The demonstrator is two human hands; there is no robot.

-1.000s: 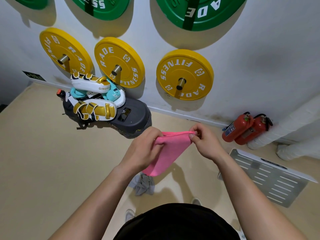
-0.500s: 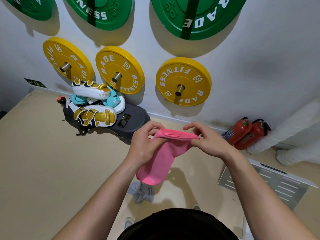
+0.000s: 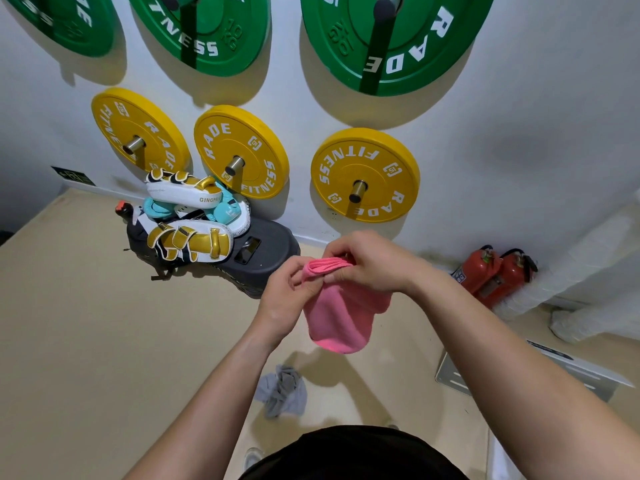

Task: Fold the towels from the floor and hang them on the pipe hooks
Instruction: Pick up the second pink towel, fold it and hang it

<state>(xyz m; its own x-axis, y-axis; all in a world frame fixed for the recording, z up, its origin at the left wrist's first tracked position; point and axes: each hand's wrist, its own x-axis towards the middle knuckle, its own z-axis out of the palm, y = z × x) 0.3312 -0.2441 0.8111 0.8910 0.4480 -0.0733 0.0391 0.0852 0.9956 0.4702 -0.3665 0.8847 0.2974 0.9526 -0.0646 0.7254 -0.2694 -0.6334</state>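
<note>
A pink towel [image 3: 337,320] hangs folded in front of me, its layered top edge gathered between both hands. My left hand [image 3: 284,296] pinches the left end of that edge. My right hand [image 3: 370,261] curls over the top right of the fold and grips it. On the beige floor below lies a crumpled grey towel [image 3: 282,391]. Metal pegs [image 3: 356,192] stick out of the yellow weight plates on the white wall ahead; no towel hangs on them.
A pile of white-and-gold boxing pads [image 3: 188,233] sits on a dark grey case [image 3: 263,258] against the wall. Two red fire extinguishers [image 3: 491,271] lie at right beside wrapped white pipes [image 3: 581,265]. A metal grille panel [image 3: 457,375] lies on the floor at right.
My hands have come together, folding the pink towel's top edge over into a narrower, thicker bundle. The view has tilted upward, showing more of the wall.
</note>
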